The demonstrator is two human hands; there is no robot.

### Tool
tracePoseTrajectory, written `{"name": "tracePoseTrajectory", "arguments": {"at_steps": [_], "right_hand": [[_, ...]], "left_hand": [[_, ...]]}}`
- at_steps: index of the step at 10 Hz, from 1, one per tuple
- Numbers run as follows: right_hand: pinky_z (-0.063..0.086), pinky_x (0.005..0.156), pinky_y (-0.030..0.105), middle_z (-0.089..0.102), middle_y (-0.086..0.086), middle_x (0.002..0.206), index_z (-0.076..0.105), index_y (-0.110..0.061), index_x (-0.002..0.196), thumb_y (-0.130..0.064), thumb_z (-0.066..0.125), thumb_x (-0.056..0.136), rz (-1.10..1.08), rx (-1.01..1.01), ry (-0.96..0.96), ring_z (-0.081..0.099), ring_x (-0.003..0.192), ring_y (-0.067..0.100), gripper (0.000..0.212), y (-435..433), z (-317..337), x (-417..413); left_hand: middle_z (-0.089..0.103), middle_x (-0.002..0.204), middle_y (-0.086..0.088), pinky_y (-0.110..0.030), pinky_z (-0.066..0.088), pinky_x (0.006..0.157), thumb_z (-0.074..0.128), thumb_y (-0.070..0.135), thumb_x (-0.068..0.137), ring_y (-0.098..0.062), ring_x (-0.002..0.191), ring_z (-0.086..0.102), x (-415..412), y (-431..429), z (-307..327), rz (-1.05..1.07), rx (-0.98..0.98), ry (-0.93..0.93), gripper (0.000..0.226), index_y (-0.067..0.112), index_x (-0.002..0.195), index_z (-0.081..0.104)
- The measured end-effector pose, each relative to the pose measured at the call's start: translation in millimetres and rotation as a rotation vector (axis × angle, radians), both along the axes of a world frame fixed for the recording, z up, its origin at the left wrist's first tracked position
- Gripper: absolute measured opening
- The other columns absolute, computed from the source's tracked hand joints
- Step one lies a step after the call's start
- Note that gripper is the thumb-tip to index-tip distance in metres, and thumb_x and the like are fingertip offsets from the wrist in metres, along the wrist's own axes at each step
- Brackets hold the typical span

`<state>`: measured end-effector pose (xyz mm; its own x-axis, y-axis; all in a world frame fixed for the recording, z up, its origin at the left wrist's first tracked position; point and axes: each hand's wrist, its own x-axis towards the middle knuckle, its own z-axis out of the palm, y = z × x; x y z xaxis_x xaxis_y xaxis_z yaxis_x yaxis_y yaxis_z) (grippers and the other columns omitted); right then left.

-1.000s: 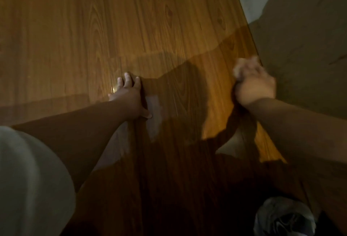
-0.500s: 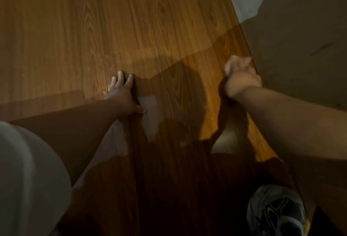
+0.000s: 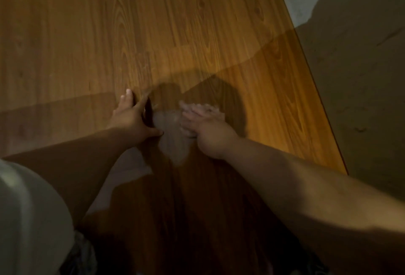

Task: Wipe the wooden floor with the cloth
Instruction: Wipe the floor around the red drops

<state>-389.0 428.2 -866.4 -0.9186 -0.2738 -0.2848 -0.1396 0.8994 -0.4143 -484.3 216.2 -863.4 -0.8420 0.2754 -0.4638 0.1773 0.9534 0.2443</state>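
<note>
Cloth (image 3: pixel 198 107), gripped bunched in the right hand (image 3: pixel 205 127), has swept left from the right edge of the floor (image 3: pixel 197 23) to beside the left hand (image 3: pixel 131 117), which lies flat, fingers spread, so another strip seems wiped.

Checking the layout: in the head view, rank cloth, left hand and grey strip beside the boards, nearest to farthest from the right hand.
1. cloth, touching the right hand.
2. left hand, flat on the wooden floor to its left.
3. grey strip, far right, past the floor's edge.
</note>
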Motion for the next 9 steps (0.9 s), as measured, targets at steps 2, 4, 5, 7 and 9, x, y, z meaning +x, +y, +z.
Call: {"name": "tracePoseTrajectory", "arguments": {"at_steps": [2, 4, 5, 7, 9], "right_hand": [[0.023, 0.111, 0.029, 0.042, 0.004, 0.146, 0.052, -0.023, 0.133, -0.011, 0.049, 0.094, -0.618, -0.028, 0.033, 0.037, 0.137, 0.025, 0.041, 93.0, 10.4, -18.4], [0.037, 0.106, 0.05, 0.041, 0.021, 0.141, 0.047, -0.015, 0.135, -0.016, 0.053, 0.085, -0.918, 0.206, -0.13, 0.039, 0.129, 0.04, 0.051, 78.2, 9.6, -51.3], [0.024, 0.113, 0.051, 0.026, 0.014, 0.153, 0.021, -0.014, 0.15, -0.017, 0.046, 0.094, -0.527, 0.108, -0.075, 0.027, 0.14, 0.034, 0.061, -34.6, 2.1, -55.7], [0.011, 0.117, 0.048, 0.014, -0.008, 0.16, 0.033, -0.039, 0.145, -0.02, 0.04, 0.096, 0.145, -0.039, -0.051, 0.008, 0.147, 0.019, 0.053, -65.2, 1.6, -51.4], [0.039, 0.095, 0.027, 0.056, 0.017, 0.111, 0.049, 0.001, 0.122, -0.028, 0.057, 0.074, -0.857, 0.207, 0.289, 0.058, 0.089, 0.039, 0.057, 65.9, 32.4, -76.2]], "left_hand": [[-0.013, 0.16, -0.008, -0.052, 0.009, 0.118, 0.089, 0.05, 0.049, -0.03, 0.146, -0.01, 1.1, -52.4, -2.4, 0.124, -0.049, -0.094, 0.132, 0.033, 0.153, 0.009], [-0.019, 0.158, -0.012, -0.058, 0.01, 0.115, 0.093, 0.034, 0.049, -0.036, 0.144, -0.013, -6.1, -59.2, -5.2, 0.079, -0.029, -0.17, 0.137, 0.03, 0.153, 0.004], [-0.021, 0.158, -0.011, -0.059, 0.01, 0.115, 0.093, 0.032, 0.05, -0.035, 0.144, -0.014, -5.5, -59.1, -5.3, 0.083, -0.029, -0.174, 0.137, 0.031, 0.153, 0.003], [-0.021, 0.158, -0.006, -0.057, 0.009, 0.116, 0.092, 0.029, 0.053, -0.029, 0.145, -0.015, -4.5, -58.5, -2.8, 0.108, 0.0, -0.198, 0.134, 0.034, 0.152, 0.003], [-0.019, 0.159, -0.005, -0.059, 0.011, 0.116, 0.093, 0.032, 0.051, -0.029, 0.145, -0.014, -4.0, -59.2, -2.3, 0.101, 0.017, -0.183, 0.138, 0.032, 0.152, -0.001]]}}
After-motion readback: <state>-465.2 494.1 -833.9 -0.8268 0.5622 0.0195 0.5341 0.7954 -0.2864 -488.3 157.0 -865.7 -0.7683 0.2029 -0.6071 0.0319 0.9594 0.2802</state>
